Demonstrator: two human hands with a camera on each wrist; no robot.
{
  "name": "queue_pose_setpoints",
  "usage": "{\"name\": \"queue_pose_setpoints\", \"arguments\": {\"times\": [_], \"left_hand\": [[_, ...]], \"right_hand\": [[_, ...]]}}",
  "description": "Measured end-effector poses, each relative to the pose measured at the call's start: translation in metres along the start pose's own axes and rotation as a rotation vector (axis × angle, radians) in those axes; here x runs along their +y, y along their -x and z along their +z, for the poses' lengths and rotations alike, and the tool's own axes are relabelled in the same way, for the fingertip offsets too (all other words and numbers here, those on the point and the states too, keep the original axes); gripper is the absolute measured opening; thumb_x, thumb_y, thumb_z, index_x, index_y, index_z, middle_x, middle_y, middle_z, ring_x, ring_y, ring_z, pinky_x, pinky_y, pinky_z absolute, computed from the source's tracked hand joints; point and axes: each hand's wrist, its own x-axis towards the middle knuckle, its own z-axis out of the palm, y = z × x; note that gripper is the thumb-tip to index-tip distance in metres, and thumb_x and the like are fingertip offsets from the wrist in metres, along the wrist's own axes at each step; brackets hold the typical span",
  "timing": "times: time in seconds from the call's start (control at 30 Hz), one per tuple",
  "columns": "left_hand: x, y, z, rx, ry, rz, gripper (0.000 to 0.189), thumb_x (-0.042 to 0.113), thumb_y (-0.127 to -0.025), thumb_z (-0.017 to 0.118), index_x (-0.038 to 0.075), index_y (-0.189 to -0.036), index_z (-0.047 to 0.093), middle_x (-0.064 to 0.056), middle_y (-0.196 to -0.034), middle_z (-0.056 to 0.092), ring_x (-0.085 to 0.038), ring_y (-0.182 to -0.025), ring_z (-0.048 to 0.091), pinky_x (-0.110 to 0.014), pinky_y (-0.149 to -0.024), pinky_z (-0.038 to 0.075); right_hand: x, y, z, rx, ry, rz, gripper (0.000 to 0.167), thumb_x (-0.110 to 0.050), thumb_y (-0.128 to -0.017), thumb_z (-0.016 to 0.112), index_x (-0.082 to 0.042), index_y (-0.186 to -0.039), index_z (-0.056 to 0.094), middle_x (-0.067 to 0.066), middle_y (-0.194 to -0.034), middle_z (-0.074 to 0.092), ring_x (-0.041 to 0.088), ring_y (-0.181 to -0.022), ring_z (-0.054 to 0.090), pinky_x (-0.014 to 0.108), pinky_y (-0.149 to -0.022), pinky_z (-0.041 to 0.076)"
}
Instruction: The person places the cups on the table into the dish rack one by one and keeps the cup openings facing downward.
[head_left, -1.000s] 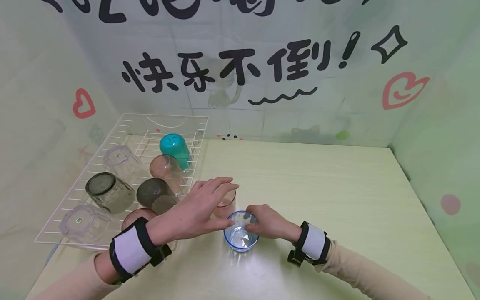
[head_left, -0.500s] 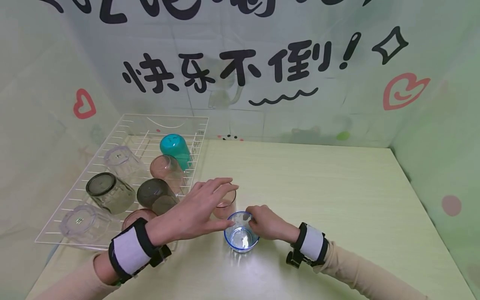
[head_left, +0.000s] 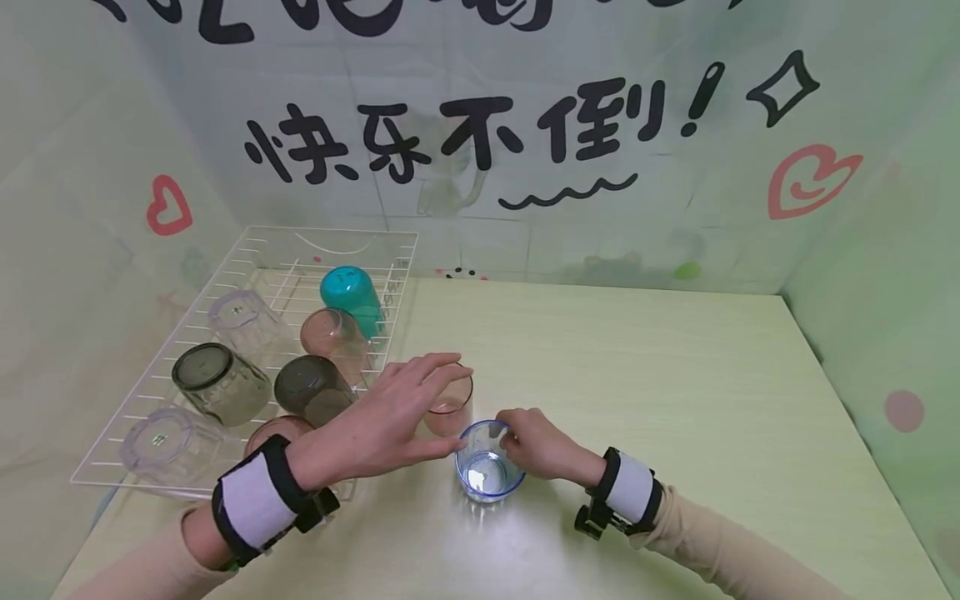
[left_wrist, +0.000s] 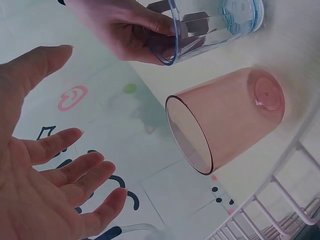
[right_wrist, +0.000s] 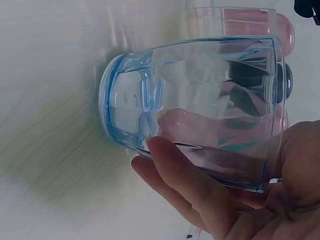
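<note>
A clear drinking glass with a blue rim (head_left: 491,485) stands upright on the table. My right hand (head_left: 545,447) grips its near-right side, the thumb over the rim and the fingers along the outer wall, as the right wrist view shows. Just behind it stands an upright pink glass (left_wrist: 230,120), partly covered in the head view by my left hand (head_left: 378,425). That hand is spread with nothing in it; in the left wrist view its fingers are apart from the pink glass. Its thumb tip is close to the blue rim in the head view; contact cannot be told.
At left a white wire rack (head_left: 337,230) bears several upside-down glasses, among them a teal cup (head_left: 351,293), a dark grey glass (head_left: 307,385) and a clear glass (head_left: 168,446). A printed cloth backdrop (head_left: 562,242) closes off the back and sides.
My right hand has tucked its thumb further over the rim and shifted the blue-rimmed glass slightly right. My left hand has drawn back slightly to the left. The pink glass stays put.
</note>
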Motion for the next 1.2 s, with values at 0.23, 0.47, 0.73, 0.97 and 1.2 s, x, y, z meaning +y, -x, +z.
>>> {"name": "queue_pose_setpoints", "arguments": {"times": [0.23,0.47,0.73,0.97,1.2], "left_hand": [[-0.002,0.001,0.001,0.033,-0.001,0.016,0.067,0.037,-0.077,0.076,0.007,-0.130,0.049,-0.013,-0.136,0.048,-0.026,-0.125,0.047,-0.048,-0.093,0.041],[-0.004,0.003,0.001,0.062,-0.009,0.024,0.064,0.036,-0.076,0.077,0.009,-0.128,0.049,-0.013,-0.135,0.048,-0.026,-0.125,0.047,-0.048,-0.092,0.042],[-0.002,0.001,-0.003,0.021,0.042,-0.034,0.068,0.036,-0.077,0.077,0.008,-0.132,0.049,-0.013,-0.140,0.045,-0.027,-0.130,0.043,-0.050,-0.098,0.039],[-0.001,0.001,-0.004,0.011,0.066,-0.048,0.073,0.038,-0.076,0.077,0.009,-0.135,0.047,-0.014,-0.141,0.043,-0.027,-0.130,0.043,-0.051,-0.100,0.038],[0.000,0.001,-0.004,0.011,0.091,-0.055,0.082,0.044,-0.074,0.078,0.009,-0.138,0.043,-0.013,-0.144,0.040,-0.027,-0.131,0.041,-0.052,-0.100,0.037]], "right_hand": [[0.003,0.003,-0.003,0.036,-0.024,0.027,0.020,0.010,-0.083,0.049,0.008,-0.096,0.065,0.021,-0.095,0.069,0.019,-0.079,0.061,0.024,-0.064,0.049],[0.002,0.006,-0.009,0.041,-0.141,0.058,0.021,0.010,-0.087,0.045,0.009,-0.101,0.062,0.022,-0.090,0.068,0.029,-0.071,0.067,0.019,-0.054,0.049],[-0.004,0.005,-0.024,0.061,-0.209,0.060,0.019,0.008,-0.090,0.047,0.010,-0.104,0.061,0.026,-0.093,0.067,0.033,-0.081,0.068,0.021,-0.056,0.053],[-0.011,0.007,-0.035,0.070,-0.353,0.062,0.020,0.009,-0.092,0.045,0.011,-0.107,0.058,0.027,-0.099,0.066,0.032,-0.085,0.068,0.027,-0.058,0.056],[-0.021,0.008,-0.047,0.085,-0.462,0.080,0.024,0.007,-0.094,0.045,0.014,-0.115,0.052,0.030,-0.106,0.063,0.037,-0.092,0.067,0.032,-0.064,0.057]]}}
